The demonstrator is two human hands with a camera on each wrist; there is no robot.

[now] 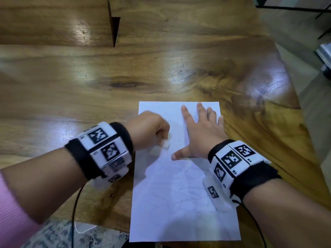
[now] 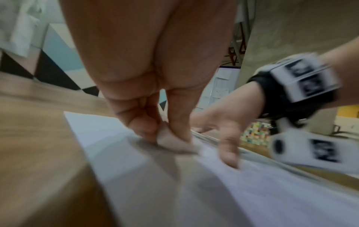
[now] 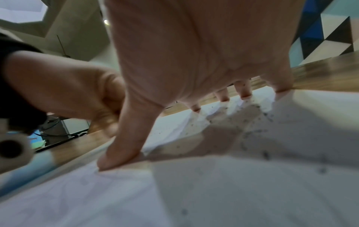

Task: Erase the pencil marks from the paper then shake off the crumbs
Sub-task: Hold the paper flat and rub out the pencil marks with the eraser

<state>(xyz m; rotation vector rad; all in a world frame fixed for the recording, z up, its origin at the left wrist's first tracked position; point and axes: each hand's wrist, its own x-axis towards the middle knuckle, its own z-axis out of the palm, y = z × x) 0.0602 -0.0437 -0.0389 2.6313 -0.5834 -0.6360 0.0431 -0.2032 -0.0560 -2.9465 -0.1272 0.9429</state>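
The wooden table (image 1: 161, 72) stretches bare beyond and left of the white paper (image 1: 179, 203), which lies near the table's right edge with its near end at the front edge. The right hand (image 1: 200, 133) is spread flat, fingertips (image 3: 245, 93) and thumb pressing the sheet among dark eraser crumbs (image 3: 252, 132). The left hand (image 1: 150, 129) is curled, pinching a small white eraser (image 1: 166, 144) against the paper, blurred

A glossy wooden worktop (image 1: 161, 72) reflects overhead light; beyond it stand a geometric-patterned wall (image 3: 330, 30) and grey floor (image 1: 295, 33).
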